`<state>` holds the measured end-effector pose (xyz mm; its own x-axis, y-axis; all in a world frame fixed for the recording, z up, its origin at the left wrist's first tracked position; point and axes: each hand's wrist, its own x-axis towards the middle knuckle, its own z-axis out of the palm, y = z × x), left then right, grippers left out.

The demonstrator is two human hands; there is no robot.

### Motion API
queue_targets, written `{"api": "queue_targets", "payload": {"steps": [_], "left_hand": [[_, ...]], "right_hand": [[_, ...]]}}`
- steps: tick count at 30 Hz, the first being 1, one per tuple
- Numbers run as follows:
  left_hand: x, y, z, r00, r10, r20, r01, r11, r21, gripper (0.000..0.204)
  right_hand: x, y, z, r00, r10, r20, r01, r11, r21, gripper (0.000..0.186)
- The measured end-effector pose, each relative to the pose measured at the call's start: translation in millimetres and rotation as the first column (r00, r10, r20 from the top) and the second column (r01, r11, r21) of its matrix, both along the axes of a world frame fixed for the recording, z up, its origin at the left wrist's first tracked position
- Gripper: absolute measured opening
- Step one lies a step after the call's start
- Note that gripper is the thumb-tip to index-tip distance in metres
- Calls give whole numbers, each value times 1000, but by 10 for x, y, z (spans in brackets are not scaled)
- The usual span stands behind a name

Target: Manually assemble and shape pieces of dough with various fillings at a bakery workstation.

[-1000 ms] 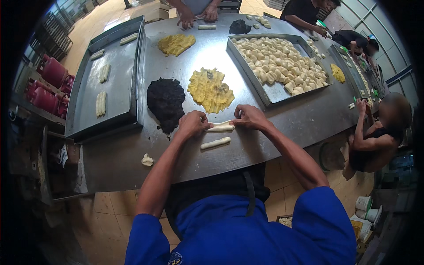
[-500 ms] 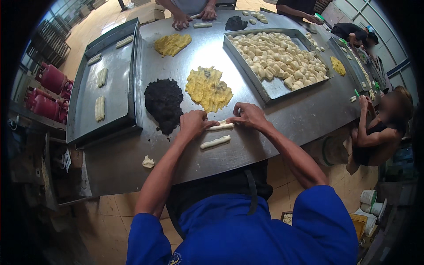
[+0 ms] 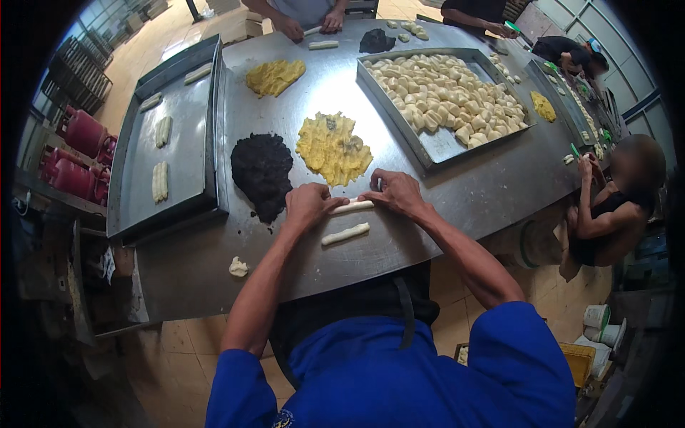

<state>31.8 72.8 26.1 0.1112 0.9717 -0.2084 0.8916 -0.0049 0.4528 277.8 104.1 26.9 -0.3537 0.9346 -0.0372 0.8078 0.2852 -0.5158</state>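
Note:
A pale dough roll [image 3: 352,206] lies crosswise on the steel table near its front edge. My left hand [image 3: 311,205] grips its left part, fingers curled and thumb along the dough. At the other end my right hand [image 3: 397,191] pinches the roll with thumb and bent fingers. Just nearer to me rests a second dough roll [image 3: 345,234], touched by neither hand. Beyond my hands a flattened yellow filling mass [image 3: 333,148] is spread out. A dark, crumbly filling heap [image 3: 262,175] sits to its left. One small dough lump [image 3: 238,267] lies left of my left forearm.
At the left, a deep metal tray [image 3: 135,200] holds several dough rolls. A second tray [image 3: 428,158], back right, is heaped with dough pieces. Another yellow mass [image 3: 275,77] lies farther back. A person [image 3: 307,14] works dough across the table; others are at the right.
My hands stay on the same dough roll, with only small finger shifts. The view has tilted slightly. Across the table, the other person's hands have moved along a dough strip.

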Motion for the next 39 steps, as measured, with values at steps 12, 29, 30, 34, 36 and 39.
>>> {"api": "queue_targets", "payload": {"steps": [12,29,30,34,36,39], "left_hand": [[36,129,-34,995,-16,-96,16,1000,3,74],[-18,59,-58,997,1,-74,11,987,158,72],[-28,36,-79,998,9,-64,3,983,182,70],[-126,3,-78,988,113,106,-124,987,107,58],[-194,-164,12,959,79,271,-113,987,112,51],[-271,-646,166,931,15,365,-22,1000,15,39]], "right_hand": [[-50,28,-82,1000,20,18,-21,999,31,53],[-72,104,-91,997,59,46,-61,997,46,55],[-90,104,-65,997,65,45,-67,996,53,55],[-18,137,37,996,36,-85,-42,997,-70,51],[151,134,40,975,52,-215,-114,952,-285,50],[139,-373,81,918,308,-249,-329,943,-45,49]]}}
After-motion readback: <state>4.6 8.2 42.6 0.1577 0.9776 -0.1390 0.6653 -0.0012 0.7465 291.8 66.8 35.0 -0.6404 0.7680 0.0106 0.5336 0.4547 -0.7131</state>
